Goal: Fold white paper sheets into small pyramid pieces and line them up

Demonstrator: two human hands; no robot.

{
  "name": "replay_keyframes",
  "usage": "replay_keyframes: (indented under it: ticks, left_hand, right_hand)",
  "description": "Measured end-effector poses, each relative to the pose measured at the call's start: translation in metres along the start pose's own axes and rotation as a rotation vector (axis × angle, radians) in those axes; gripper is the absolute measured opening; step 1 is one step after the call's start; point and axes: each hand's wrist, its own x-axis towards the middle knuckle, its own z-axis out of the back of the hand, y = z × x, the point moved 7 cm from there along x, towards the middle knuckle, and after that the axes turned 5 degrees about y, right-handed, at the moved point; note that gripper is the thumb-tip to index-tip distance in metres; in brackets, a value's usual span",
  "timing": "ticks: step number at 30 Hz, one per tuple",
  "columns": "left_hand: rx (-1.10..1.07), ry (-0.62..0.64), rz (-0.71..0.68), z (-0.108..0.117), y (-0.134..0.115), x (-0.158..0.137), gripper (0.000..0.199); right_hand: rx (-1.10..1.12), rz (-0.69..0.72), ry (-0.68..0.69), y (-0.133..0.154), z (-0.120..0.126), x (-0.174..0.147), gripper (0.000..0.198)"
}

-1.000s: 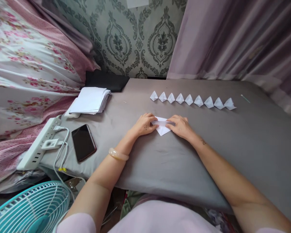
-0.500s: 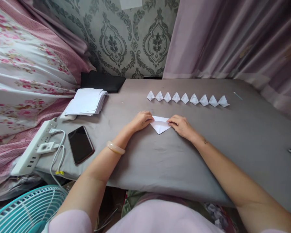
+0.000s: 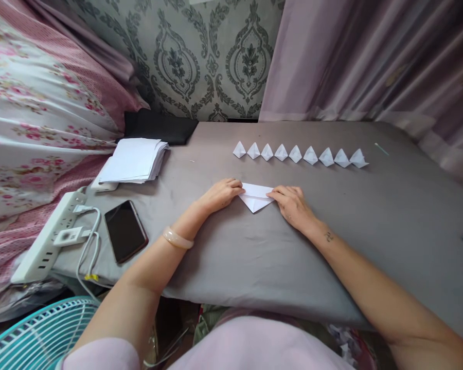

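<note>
A white sheet of paper (image 3: pixel 256 191), folded so that its near side comes to a point, lies on the grey-covered table (image 3: pixel 262 257) between my hands. My left hand (image 3: pixel 224 194) pinches its left corner. The right corner is between the thumb and fingers of my right hand (image 3: pixel 292 204). A folded band runs across the paper between the two grips. Beyond it, several small folded paper boats (image 3: pixel 281 152) stand in a row, apart from my hands.
At the left are a stack of white paper (image 3: pixel 133 160), a black phone (image 3: pixel 125 231) and a white power strip (image 3: pixel 48 239) with cables. A black flat case (image 3: pixel 160 127) lies behind the stack. A turquoise fan (image 3: pixel 38 334) is at the lower left. A thin stick (image 3: pixel 381 149) lies far right.
The folded band across the paper looks wider and flatter, and my right hand has turned slightly, its fingers closer together. The whole view has shifted a little.
</note>
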Motion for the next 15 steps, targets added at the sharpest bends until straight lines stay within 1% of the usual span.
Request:
replay_keyframes:
  ticks: [5, 10, 13, 15]
  left_hand:
    - [0.014, 0.051, 0.027, -0.003, 0.001, -0.003, 0.040]
    - [0.030, 0.120, 0.077, -0.001, -0.002, -0.010, 0.043]
    - [0.020, 0.144, 0.116, 0.005, -0.009, -0.015, 0.042]
    - [0.009, 0.142, 0.151, 0.009, -0.016, -0.015, 0.036]
  right_hand:
    - [-0.012, -0.021, 0.039, 0.003, 0.002, -0.003, 0.038]
    - [0.054, -0.044, 0.055, 0.004, 0.007, -0.011, 0.047]
    - [0.072, -0.060, 0.056, 0.005, 0.009, -0.012, 0.046]
    - [0.050, -0.101, 0.058, 0.008, 0.010, -0.010, 0.043]
